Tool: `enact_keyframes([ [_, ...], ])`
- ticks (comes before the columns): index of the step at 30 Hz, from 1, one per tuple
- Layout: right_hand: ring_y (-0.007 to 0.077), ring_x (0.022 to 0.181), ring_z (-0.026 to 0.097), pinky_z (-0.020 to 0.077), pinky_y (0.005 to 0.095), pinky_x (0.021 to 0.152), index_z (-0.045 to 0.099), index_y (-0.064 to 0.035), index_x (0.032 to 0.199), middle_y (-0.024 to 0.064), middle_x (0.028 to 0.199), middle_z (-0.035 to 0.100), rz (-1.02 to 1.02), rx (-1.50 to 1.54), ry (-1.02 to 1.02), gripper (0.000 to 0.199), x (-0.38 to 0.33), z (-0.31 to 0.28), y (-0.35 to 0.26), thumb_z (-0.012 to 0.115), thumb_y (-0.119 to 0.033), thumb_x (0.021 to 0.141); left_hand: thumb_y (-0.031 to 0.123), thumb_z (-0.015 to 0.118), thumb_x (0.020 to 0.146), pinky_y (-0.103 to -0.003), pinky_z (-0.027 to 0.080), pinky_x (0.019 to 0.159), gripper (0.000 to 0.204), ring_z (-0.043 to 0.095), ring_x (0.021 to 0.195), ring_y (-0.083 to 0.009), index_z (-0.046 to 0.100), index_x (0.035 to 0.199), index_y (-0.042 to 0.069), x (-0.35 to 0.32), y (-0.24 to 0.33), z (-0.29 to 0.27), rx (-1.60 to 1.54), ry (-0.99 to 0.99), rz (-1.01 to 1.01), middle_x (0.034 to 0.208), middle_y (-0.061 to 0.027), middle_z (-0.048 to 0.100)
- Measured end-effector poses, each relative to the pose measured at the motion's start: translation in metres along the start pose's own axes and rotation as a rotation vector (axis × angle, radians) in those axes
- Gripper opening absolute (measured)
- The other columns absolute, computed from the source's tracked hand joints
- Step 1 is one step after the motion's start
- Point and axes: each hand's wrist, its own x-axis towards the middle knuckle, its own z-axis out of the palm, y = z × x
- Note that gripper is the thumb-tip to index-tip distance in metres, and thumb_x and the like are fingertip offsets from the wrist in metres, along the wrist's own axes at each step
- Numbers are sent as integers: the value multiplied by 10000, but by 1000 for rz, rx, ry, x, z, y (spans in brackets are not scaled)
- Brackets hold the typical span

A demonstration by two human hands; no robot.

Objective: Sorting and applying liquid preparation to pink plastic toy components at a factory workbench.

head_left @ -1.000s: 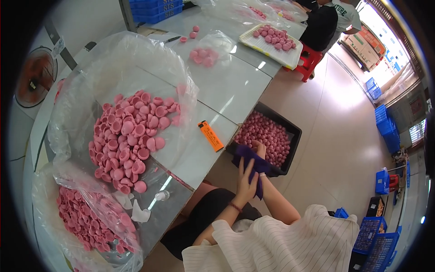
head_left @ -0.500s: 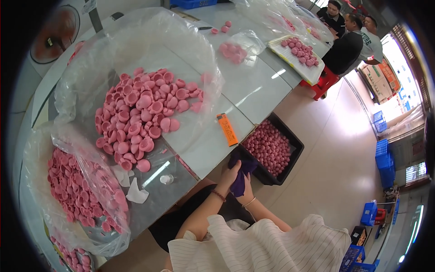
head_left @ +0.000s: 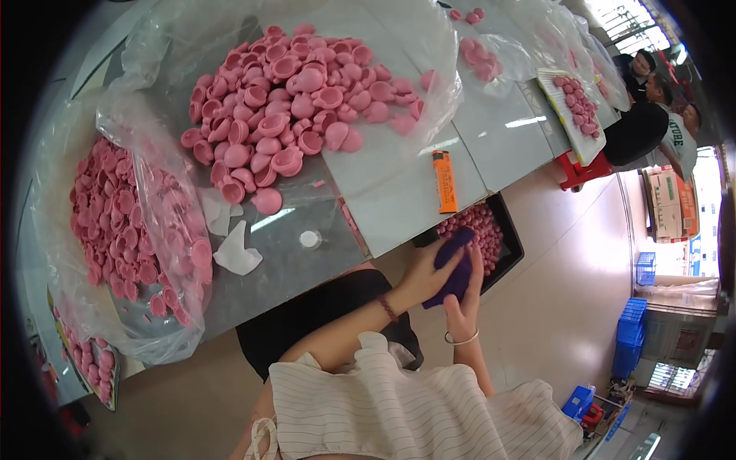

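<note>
Meanwhile both hands, left hand (head_left: 420,277) and right hand (head_left: 462,303), grip a purple cloth (head_left: 454,266) over the black tray (head_left: 512,247); heaps of pink caps (head_left: 295,100) lie unsorted on the desk (head_left: 399,201).

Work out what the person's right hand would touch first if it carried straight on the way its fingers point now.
The right hand points up and away from the body, its fingers already against the purple piece. Past that, it would probably meet the pink caps in the black tray under the table edge, though depth is hard to judge.

A soft, dark purple cloth (head_left: 454,268), bunched and folded, sits upright between both hands below the counter's edge, just beside a black bin of pink caps (head_left: 481,230).
</note>
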Motion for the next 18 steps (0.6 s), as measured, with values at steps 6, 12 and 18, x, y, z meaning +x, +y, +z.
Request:
enact_keyframes([
  [6,216,877,548,429,338,822,514,84,1035,139,971,570,-27,-351,662,323,36,-33,-8,457,-201,896,223,562,839,-303,316,953,558,347,1168,-156,305,1300,41,-31,91,-39,-280,-562,-41,1286,-112,344],
  [12,245,747,582,503,357,678,531,92,948,171,936,579,-497,17,922,273,167,-32,-53,570,-141,812,-23,617,735,-333,440,829,479,525,907,-154,384,1148,36,-78,125,-105,-553,-194,251,1148,-91,413],
  [18,220,1071,456,346,315,922,488,42,1140,138,1139,513,-401,-574,451,411,195,-1,-32,599,-165,802,-132,563,711,-339,504,701,386,563,745,-155,366,980,62,-110,133,-135,-707,42,557,988,-90,403],
])
